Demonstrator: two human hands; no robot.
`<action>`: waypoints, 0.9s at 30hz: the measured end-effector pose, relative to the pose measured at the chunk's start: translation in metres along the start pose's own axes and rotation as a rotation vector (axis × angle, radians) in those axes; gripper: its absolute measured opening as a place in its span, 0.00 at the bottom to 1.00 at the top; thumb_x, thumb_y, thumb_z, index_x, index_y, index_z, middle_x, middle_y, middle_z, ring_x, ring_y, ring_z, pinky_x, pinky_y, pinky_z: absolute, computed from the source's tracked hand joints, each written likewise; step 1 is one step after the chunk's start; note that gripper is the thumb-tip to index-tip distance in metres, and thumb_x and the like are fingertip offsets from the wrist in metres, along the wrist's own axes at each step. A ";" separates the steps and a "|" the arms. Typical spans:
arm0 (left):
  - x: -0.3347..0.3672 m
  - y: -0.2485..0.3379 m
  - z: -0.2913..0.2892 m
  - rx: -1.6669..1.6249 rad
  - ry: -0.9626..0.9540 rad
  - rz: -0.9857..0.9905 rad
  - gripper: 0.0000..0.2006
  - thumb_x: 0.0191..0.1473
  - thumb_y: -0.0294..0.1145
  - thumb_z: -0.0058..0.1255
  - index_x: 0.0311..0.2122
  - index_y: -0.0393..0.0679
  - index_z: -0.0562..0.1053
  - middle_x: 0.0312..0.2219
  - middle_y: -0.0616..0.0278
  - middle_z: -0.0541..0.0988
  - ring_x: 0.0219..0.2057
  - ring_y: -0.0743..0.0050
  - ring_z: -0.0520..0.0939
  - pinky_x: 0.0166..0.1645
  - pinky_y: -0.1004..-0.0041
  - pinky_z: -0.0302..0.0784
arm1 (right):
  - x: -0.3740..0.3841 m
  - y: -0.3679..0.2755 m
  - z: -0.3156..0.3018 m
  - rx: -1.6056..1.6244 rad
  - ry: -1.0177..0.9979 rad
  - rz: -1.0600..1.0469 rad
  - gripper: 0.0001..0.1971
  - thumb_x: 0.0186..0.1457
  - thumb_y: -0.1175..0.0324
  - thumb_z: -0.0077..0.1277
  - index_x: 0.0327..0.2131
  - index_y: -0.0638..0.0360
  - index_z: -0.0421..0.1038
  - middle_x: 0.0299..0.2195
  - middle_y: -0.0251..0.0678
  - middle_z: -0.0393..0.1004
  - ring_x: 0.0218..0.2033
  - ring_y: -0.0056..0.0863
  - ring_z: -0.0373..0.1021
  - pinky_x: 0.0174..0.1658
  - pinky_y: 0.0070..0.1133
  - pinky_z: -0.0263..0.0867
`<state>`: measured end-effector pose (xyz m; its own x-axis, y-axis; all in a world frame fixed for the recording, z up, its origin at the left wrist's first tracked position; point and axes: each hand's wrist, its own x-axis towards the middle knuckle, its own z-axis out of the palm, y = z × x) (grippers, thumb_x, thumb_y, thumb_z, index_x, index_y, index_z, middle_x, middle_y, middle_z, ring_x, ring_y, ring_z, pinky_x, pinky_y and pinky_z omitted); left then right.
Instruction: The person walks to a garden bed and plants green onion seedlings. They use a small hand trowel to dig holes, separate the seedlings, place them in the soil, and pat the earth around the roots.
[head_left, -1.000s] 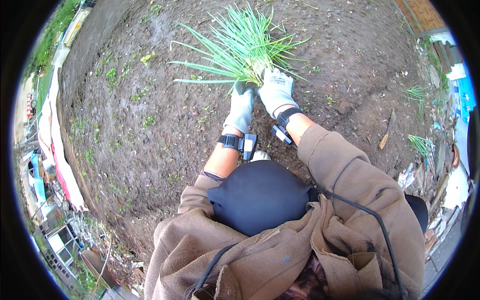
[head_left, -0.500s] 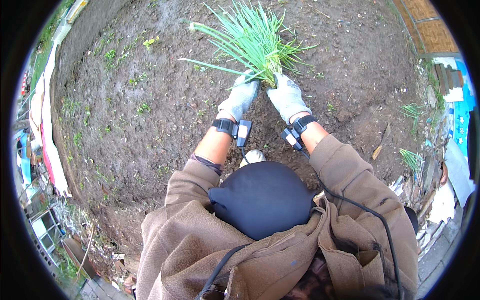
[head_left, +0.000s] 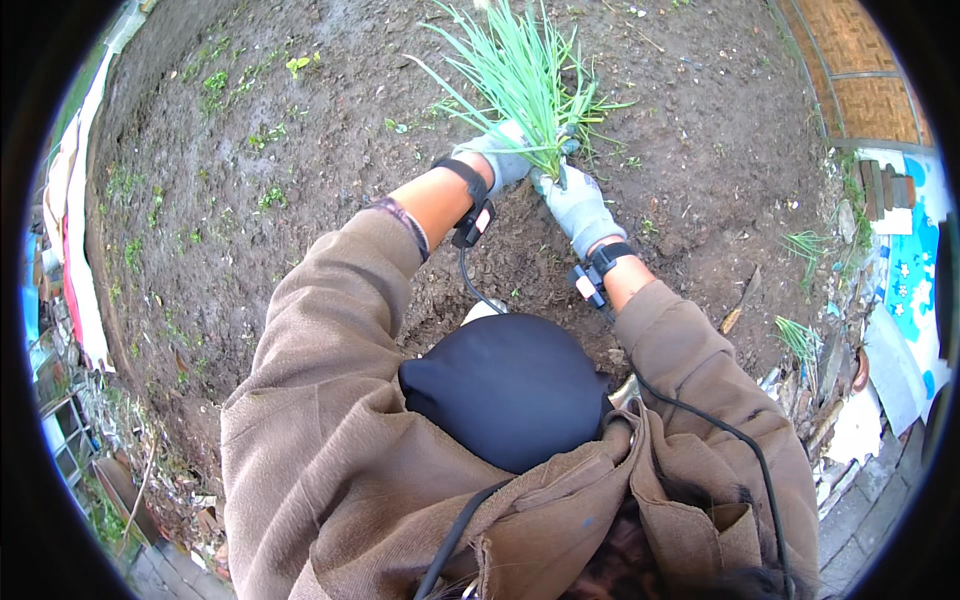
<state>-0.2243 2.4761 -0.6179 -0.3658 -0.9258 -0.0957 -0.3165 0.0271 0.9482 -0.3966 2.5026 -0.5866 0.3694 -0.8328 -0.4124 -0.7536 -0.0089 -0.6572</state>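
A thick bunch of green onions (head_left: 525,85) points away from me, its long leaves fanned out over the soil. My right hand (head_left: 578,205), in a pale grey work glove, is closed round the lower end of the bunch. Just to the left and slightly farther up, my left hand (head_left: 503,155), gloved the same way, reaches beneath the leaves. Its fingertips come out on the right side of the stalks, so it appears wrapped round them. Leaves hide much of that hand, and the roots are covered by the right glove.
Damp brown soil (head_left: 330,200) with small weeds (head_left: 270,198) surrounds my hands. Loose onion tufts (head_left: 797,338) lie at the right, near rubble and a blue patterned sheet (head_left: 912,270). A woven panel (head_left: 850,70) stands far right. A dark rounded cap (head_left: 505,390) covers the lower middle.
My left hand has slid forward and under the leaves, reaching round the stalks. My right hand has stayed at the lower end. The view has shifted slightly.
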 end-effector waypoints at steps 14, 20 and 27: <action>0.014 -0.032 -0.002 0.699 -0.236 -0.125 0.24 0.61 0.28 0.42 0.63 0.57 0.64 0.57 0.53 0.71 0.48 0.45 0.80 0.54 0.58 0.76 | -0.015 0.037 0.037 0.246 0.374 -0.113 0.09 0.57 0.73 0.48 0.40 0.63 0.74 0.31 0.50 0.76 0.33 0.50 0.72 0.37 0.36 0.69; 0.007 -0.039 -0.003 0.725 -0.132 0.106 0.27 0.58 0.25 0.47 0.63 0.57 0.65 0.58 0.55 0.71 0.55 0.50 0.75 0.59 0.62 0.72 | -0.023 0.041 0.040 0.456 0.316 -0.103 0.11 0.57 0.78 0.45 0.42 0.63 0.73 0.33 0.46 0.77 0.32 0.44 0.74 0.36 0.32 0.69; 0.001 -0.035 -0.001 0.758 -0.108 0.078 0.22 0.62 0.27 0.40 0.61 0.55 0.68 0.58 0.59 0.72 0.54 0.54 0.76 0.60 0.65 0.71 | -0.027 0.048 0.041 0.369 0.406 -0.205 0.12 0.54 0.81 0.45 0.40 0.63 0.75 0.34 0.44 0.77 0.36 0.39 0.75 0.41 0.29 0.70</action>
<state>-0.2131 2.4736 -0.6513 -0.4829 -0.8695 -0.1037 -0.7856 0.3778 0.4900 -0.4203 2.5478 -0.6327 0.1948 -0.9805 -0.0266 -0.4227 -0.0595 -0.9043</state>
